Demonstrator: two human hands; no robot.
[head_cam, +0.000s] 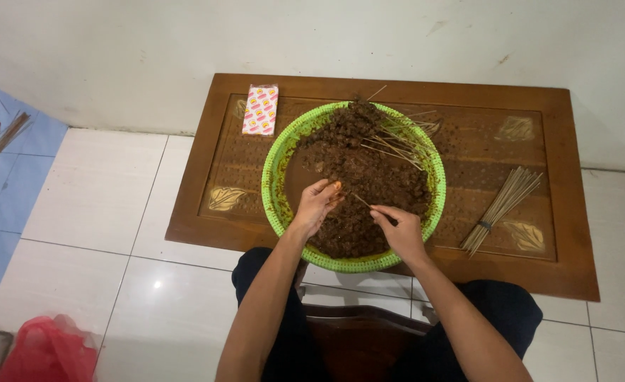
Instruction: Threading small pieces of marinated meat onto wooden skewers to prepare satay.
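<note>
Both hands work over a green basin (278,185) full of dark brown meat pieces (369,177), which sits in the middle of a low wooden desk (560,269) and reaches its near edge. The left hand (317,205) has its grip pressed together on a bit of meat above the basin's near side. The right hand (400,228) pinches a thin wooden skewer (361,201) whose tip points toward the left fingers. Finished skewers (397,145) lie across the far right part of the basin. A bundle of bare sticks (503,206) lies near the desk's right edge, well apart from the basin. A small pink and white packet (261,110) lies at the far left corner.
</note>
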